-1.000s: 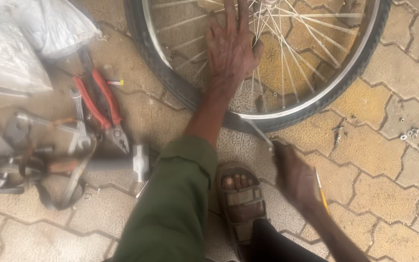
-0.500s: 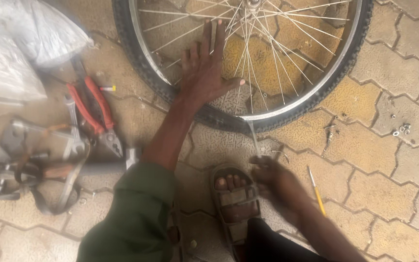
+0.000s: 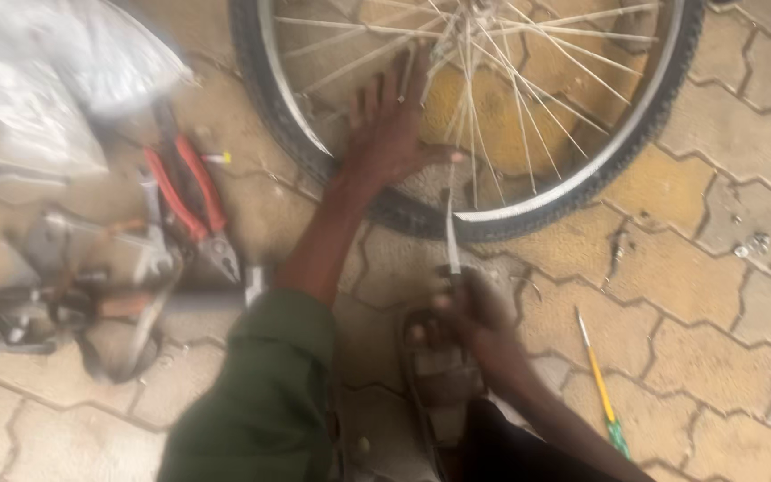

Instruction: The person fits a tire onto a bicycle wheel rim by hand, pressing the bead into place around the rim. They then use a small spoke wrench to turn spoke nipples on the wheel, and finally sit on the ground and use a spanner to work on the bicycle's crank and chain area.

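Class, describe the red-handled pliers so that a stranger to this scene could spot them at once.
Start at the bicycle wheel lying on the paving stones. Look left of the left hand pressed on its spokes: the pliers lie among grey metal parts. Their bright red handles set them apart.

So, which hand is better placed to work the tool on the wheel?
Probably the right hand: it already grips the thin tool, whose tip reaches the rim. The left hand lies flat on the wheel, steadying it.
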